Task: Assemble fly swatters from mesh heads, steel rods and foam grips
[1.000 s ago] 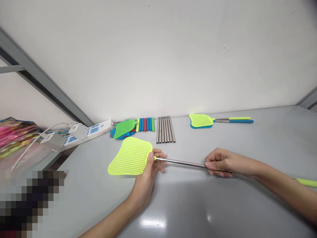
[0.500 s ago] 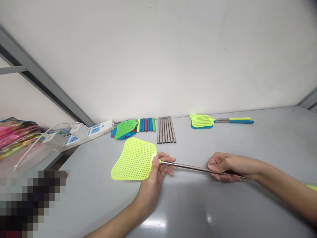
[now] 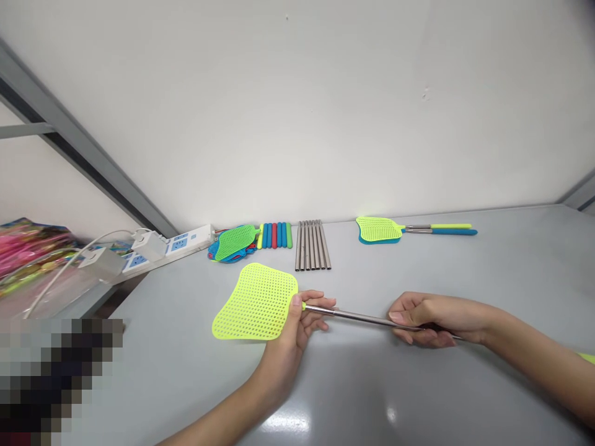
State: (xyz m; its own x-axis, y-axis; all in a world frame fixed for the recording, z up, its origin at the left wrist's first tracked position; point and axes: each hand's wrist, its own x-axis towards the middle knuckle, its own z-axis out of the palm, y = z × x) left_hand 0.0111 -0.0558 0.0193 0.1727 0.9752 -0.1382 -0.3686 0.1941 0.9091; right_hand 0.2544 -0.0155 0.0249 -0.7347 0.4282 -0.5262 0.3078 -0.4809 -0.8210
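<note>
A yellow-green fly swatter (image 3: pixel 255 303) with a perforated head and a metal telescopic rod stretches between my hands above the table. My left hand (image 3: pixel 290 328) grips it at the neck, thumb on the head's edge and the other fingers behind the rod. Further along, my right hand (image 3: pixel 430 319) is closed around the metal rod (image 3: pixel 360 318). Past the right wrist the rod is mostly hidden behind my forearm. A bit of yellow-green (image 3: pixel 589 357) shows at the right edge; whether it belongs to this swatter I cannot tell.
Along the wall on the grey table (image 3: pixel 353 384) lie a pile of swatter heads (image 3: pixel 236 241), several coloured grips (image 3: pixel 274 235), several metal rods (image 3: pixel 312 246) and two whole fly swatters (image 3: pixel 379 229). At left are a power strip (image 3: pixel 186 241) with chargers and colourful packaged goods (image 3: pixel 37 254).
The swatter head and my left hand have shifted slightly right and down in view. My right hand sits slightly lower on the picture, still on the rod. The grip of both hands looks the same.
</note>
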